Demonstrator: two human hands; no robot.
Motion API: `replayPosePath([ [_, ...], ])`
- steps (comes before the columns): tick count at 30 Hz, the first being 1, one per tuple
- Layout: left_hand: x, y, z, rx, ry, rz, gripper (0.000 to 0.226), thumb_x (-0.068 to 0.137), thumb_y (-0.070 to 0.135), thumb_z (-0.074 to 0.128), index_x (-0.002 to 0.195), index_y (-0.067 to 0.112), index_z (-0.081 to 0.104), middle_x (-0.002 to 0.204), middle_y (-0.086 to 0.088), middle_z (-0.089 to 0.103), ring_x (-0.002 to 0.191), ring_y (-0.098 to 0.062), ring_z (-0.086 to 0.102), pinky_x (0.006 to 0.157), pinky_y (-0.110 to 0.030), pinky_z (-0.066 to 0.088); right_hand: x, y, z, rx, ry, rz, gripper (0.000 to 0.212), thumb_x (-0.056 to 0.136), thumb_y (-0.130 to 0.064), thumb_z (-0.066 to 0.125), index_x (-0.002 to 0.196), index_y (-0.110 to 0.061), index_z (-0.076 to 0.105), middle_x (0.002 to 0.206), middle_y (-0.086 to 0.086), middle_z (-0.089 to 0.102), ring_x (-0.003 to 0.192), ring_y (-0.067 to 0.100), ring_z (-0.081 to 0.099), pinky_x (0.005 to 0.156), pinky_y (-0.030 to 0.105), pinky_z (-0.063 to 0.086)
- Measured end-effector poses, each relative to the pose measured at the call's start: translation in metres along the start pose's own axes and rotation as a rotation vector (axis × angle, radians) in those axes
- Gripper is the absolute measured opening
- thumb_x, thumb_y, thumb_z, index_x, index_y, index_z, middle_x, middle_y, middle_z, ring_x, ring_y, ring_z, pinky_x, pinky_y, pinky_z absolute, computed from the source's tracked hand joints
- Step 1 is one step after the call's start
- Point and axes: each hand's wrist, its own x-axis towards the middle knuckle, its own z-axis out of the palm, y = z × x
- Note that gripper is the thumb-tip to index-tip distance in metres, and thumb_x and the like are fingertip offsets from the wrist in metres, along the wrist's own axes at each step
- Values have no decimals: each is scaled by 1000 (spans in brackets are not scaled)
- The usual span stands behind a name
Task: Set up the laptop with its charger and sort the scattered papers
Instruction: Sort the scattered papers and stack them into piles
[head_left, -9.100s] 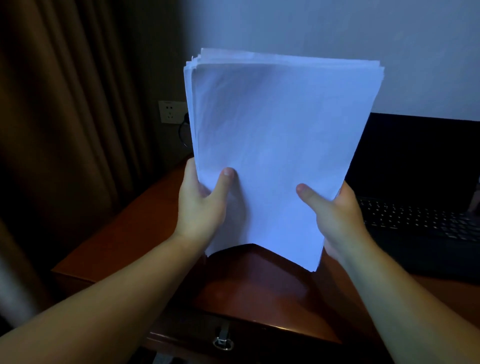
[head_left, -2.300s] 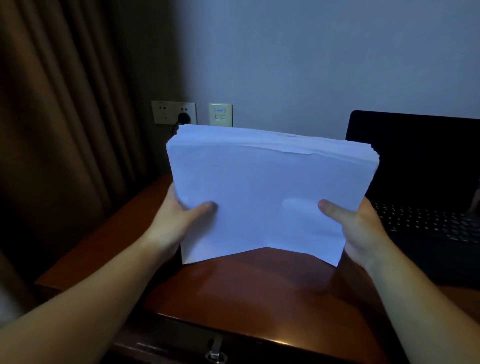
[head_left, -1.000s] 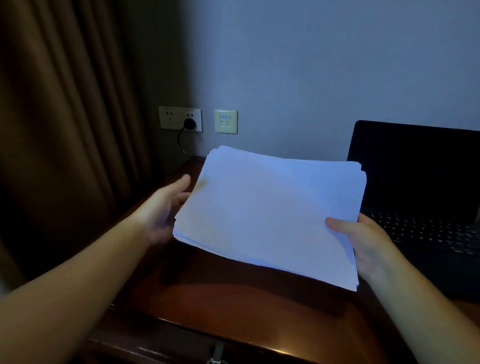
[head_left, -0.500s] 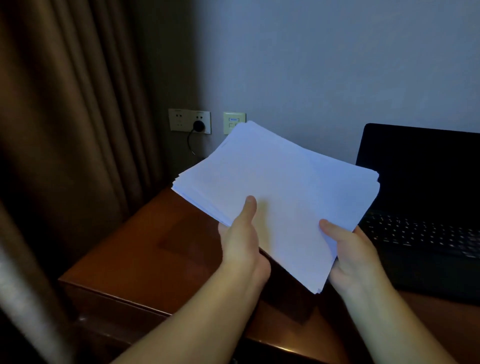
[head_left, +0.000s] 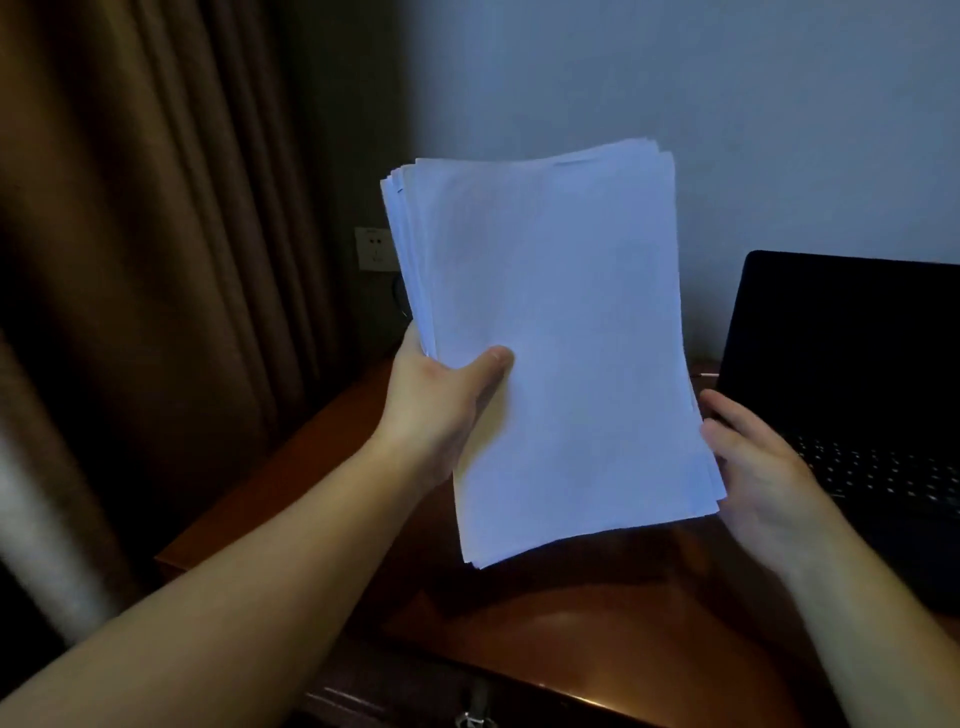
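Thick stack of plain white paper sheets (head_left: 556, 332) is held upright in portrait, off the glossy reddish-brown wooden worktop (head_left: 597, 639), bottom edge in the air above it. Sheet edges are not flush: staggered along the left side and at the lower right corner.

Left hand (head_left: 441, 400): grip is closed on the stack's left edge about halfway up, thumb across the front sheet, fingers behind and hidden.

Right hand (head_left: 763, 467): grip is slack, fingers only lightly bent, at the stack's lower right edge. It looks to touch the edge, but whether anything wraps behind the sheets I cannot tell; the thumb is not on the front face.

Black open laptop (head_left: 852, 374) sits on the worktop at right, dark screen upright, keyboard faintly visible behind the right hand. It is just beside the stack in view, not touching.

White wall socket plate (head_left: 373, 248) on the wall behind, partly covered by the stack's left edge. A dark cable loop (head_left: 400, 301) shows just below it. Brown pleated curtain (head_left: 156, 260) fills the left. Metal drawer pull (head_left: 475, 712) is at the worktop's front edge. Lighting is dim.
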Motion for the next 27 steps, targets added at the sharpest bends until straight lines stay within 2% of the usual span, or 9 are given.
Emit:
replayPosePath([
  [2, 2, 4, -3, 70, -17, 43, 58, 84, 6, 81, 133, 22, 56, 120, -4, 73, 105, -27, 74, 86, -50, 62, 7, -3, 3, -140, -49, -27, 65, 89, -13, 68, 149, -24, 46, 123, 4, 69, 117, 26, 65, 101, 49, 50],
  [5, 2, 5, -9, 133, -60, 115, 59, 82, 7, 83, 132, 24, 57, 120, -2, 74, 107, -26, 73, 88, -50, 62, 8, -13, 19, -253, -159, -55, 52, 91, -3, 66, 138, -21, 54, 119, 3, 72, 106, 20, 71, 90, 41, 54],
  [8, 0, 2, -17, 117, -86, 163, 65, 77, 11, 83, 134, 24, 56, 125, -2, 72, 112, -26, 72, 88, -46, 61, 9, -9, 30, -241, -91, -107, 40, 97, 9, 56, 128, -16, 58, 117, 5, 72, 104, 21, 73, 85, 37, 57],
  [11, -7, -5, -25, 117, -109, 199, 68, 76, 10, 81, 138, 20, 54, 129, -2, 71, 116, -23, 70, 89, -41, 61, 1, -2, 36, -181, -95, -120, 48, 92, 20, 49, 125, -14, 53, 110, 3, 73, 97, 17, 74, 73, 30, 57],
  [14, -15, -11, -33, 132, -139, 215, 64, 78, 10, 76, 134, 27, 52, 127, 8, 70, 119, -15, 68, 86, -32, 60, -5, 1, 36, -152, -165, -160, 57, 78, 3, 63, 131, -15, 52, 115, 1, 73, 100, 16, 73, 76, 30, 56],
  [16, -16, -10, -33, 124, -170, 226, 59, 79, 10, 73, 130, 29, 52, 127, 9, 70, 120, -16, 68, 89, -33, 60, -1, -4, 37, -96, -181, -201, 57, 72, -10, 64, 128, -10, 55, 115, 1, 75, 106, 21, 72, 82, 33, 56],
  [19, -18, -2, -28, 104, -197, 219, 53, 80, 13, 70, 128, 30, 54, 128, 4, 69, 120, -19, 67, 91, -37, 59, 3, -14, 48, -24, -198, -262, 59, 72, -12, 67, 131, -13, 55, 116, 0, 75, 106, 19, 72, 82, 32, 58],
  [24, -13, 16, -27, 19, -175, 243, 52, 89, 20, 70, 137, 20, 50, 116, 7, 74, 105, -9, 72, 79, -23, 57, 2, -19, 54, -11, -188, -346, 64, 70, -7, 80, 129, -19, 57, 114, -5, 75, 107, 16, 72, 76, 26, 59],
  [27, -8, 20, -19, 20, -164, 226, 62, 84, 33, 77, 140, 26, 50, 126, 7, 70, 115, -13, 69, 91, -34, 57, 5, -21, 58, 25, -181, -350, 51, 69, -19, 84, 116, -21, 64, 104, -8, 78, 98, 12, 74, 74, 25, 58],
])
